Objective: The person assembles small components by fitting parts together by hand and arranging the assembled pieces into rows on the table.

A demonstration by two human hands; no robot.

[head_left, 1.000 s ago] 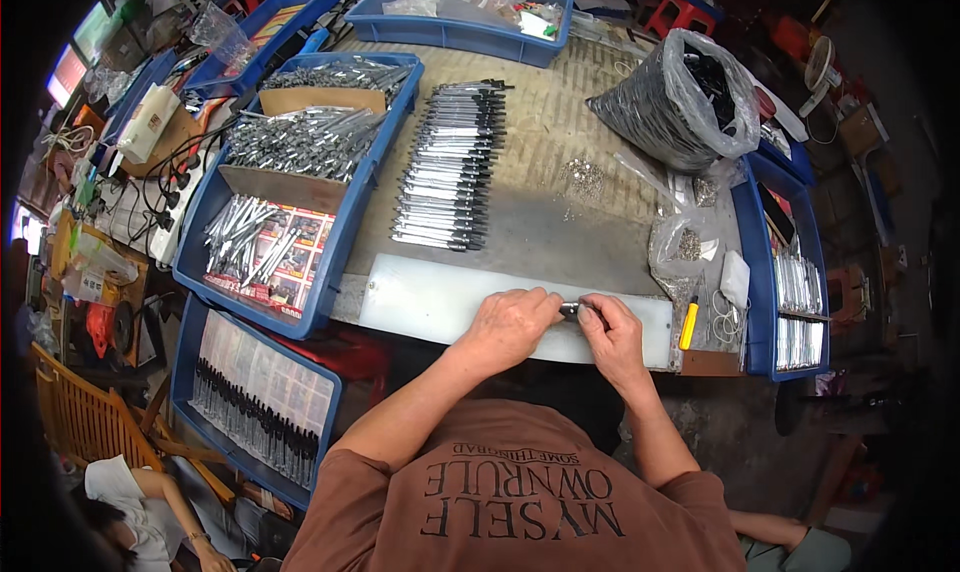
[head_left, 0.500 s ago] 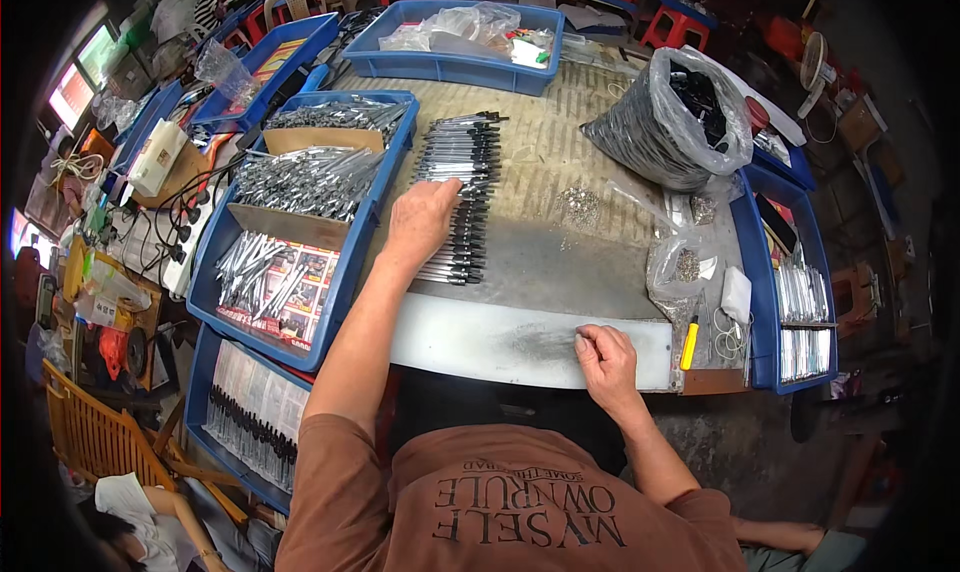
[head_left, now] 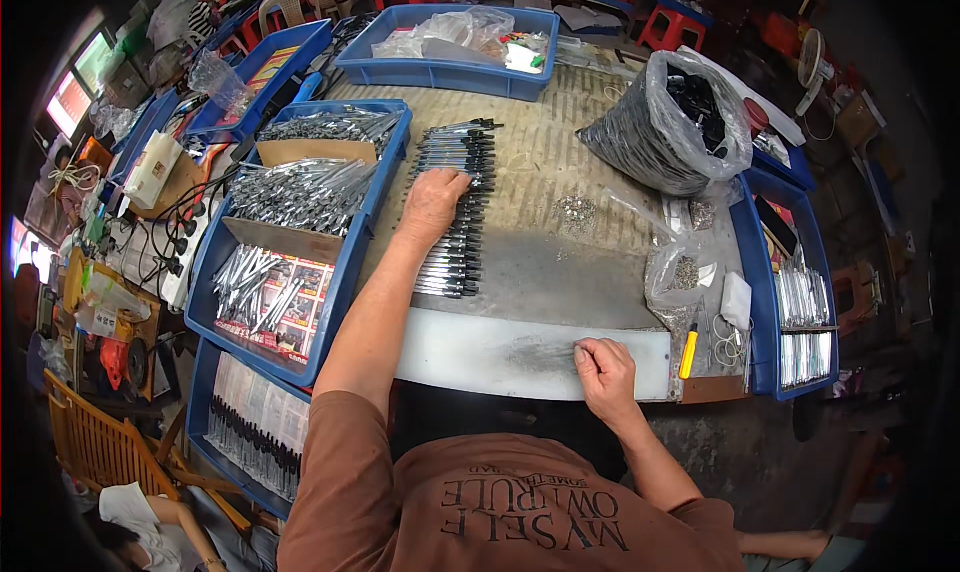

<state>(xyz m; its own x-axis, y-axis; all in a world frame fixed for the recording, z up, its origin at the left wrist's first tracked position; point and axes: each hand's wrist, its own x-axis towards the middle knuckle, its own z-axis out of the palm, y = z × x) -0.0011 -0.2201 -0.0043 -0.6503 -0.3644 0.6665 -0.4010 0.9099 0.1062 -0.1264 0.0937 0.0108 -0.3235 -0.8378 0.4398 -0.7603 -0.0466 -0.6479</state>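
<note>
A long row of pens [head_left: 450, 262] with clear barrels and black parts lies side by side on the table. My left hand [head_left: 434, 204] rests on the middle of this row, its fingers bent together over the pens. What it pinches, if anything, is hidden under the fingers. Over the white board [head_left: 470, 357] at the table's near edge, my right hand [head_left: 607, 377] is curled closed, thumb against the forefinger. No object shows in it. Beside the row on the left stands a blue tray [head_left: 345, 297] with cardboard dividers, holding many pen parts [head_left: 300, 192].
A plastic bag of black parts [head_left: 655, 122] stands at the back right. Small metal bits [head_left: 575, 215] lie mid-table. To the right are a yellow-handled screwdriver [head_left: 688, 354] and a blue tray of pens [head_left: 765, 342]. Another blue tray [head_left: 440, 77] is at the back.
My left hand has moved a little farther along the row of pens, away from me. My right hand stays over the white board. The view has shifted slightly.
</note>
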